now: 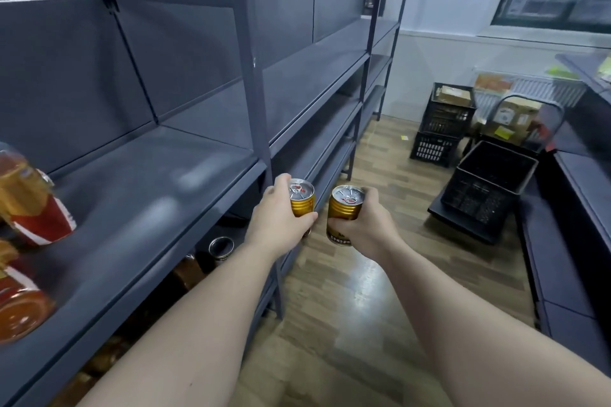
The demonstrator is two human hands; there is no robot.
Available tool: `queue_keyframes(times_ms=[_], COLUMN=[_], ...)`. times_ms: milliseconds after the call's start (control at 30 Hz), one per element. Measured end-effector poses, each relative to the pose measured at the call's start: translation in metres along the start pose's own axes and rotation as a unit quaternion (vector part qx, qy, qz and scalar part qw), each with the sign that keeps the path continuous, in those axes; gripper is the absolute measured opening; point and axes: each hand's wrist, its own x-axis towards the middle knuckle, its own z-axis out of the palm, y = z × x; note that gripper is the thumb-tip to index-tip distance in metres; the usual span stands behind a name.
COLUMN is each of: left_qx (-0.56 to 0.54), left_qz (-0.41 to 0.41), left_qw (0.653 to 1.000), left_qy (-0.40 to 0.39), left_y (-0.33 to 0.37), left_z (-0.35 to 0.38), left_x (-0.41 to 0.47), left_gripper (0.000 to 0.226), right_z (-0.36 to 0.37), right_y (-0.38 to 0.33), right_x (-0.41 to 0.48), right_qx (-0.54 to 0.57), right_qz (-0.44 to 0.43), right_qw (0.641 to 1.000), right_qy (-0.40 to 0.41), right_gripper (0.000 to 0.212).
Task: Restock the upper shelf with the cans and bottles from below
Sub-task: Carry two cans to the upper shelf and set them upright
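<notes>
The left hand (281,218) is curled round one gold can, the left can (301,196). The right hand (367,225) is curled round the right can (344,208). Both cans are held tops up, likely so they can go straight onto the shelf standing. They hang in the air just past the front edge of the upper shelf (148,195), near its metal post (254,109). The shelf has lots of bare room in the middle — some bottles (29,198) are at its left end. Under it, a dark can (221,248) sits on the lower shelf. To the right the floor (347,291) is open — a black crate (489,185) sits well apart, so I think the arms have room to swing.
</notes>
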Motion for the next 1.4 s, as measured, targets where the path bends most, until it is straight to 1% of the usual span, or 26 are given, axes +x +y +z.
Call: queue_keyframes(times_ms=[67, 200, 333, 500, 800, 1033, 1333, 1400], left_qx=[0.002, -0.005, 0.009, 0.034, 0.039, 0.039, 0.032, 0.035], left_qz=[-0.004, -0.014, -0.033, -0.083, -0.149, -0.179, -0.203, -0.209], left_qw=[1.0, 1.0, 0.998, 0.99, 0.97, 0.958, 0.948, 0.945], left_qy=[0.008, 0.027, 0.058, 0.104, 0.187, 0.218, 0.243, 0.25], left_y=[0.004, 0.005, -0.005, -0.034, -0.085, -0.121, -0.158, -0.164], left_z=[0.003, -0.003, -0.022, -0.057, -0.12, -0.152, -0.174, -0.177], left_x=[0.008, 0.022, 0.029, 0.04, 0.057, 0.066, 0.077, 0.081], left_gripper=[0.08, 0.081, 0.081, 0.079, 0.077, 0.079, 0.078, 0.08], right_z=[-0.002, 0.001, 0.017, 0.051, 0.104, 0.149, 0.189, 0.195], right_y=[0.002, -0.006, -0.025, -0.058, -0.131, -0.173, -0.203, -0.206], right_x=[0.014, 0.036, 0.052, 0.068, 0.094, 0.106, 0.12, 0.123], right_qx=[0.002, 0.008, 0.027, 0.036, 0.053, 0.039, 0.021, 0.02], right_qz=[-0.009, -0.03, -0.059, -0.09, -0.154, -0.185, -0.198, -0.2], right_qw=[1.0, 0.999, 0.996, 0.99, 0.972, 0.96, 0.951, 0.95], right_qy=[-0.007, -0.023, -0.055, -0.1, -0.168, -0.207, -0.237, -0.239], right_gripper=[0.07, 0.068, 0.071, 0.078, 0.076, 0.067, 0.077, 0.076])
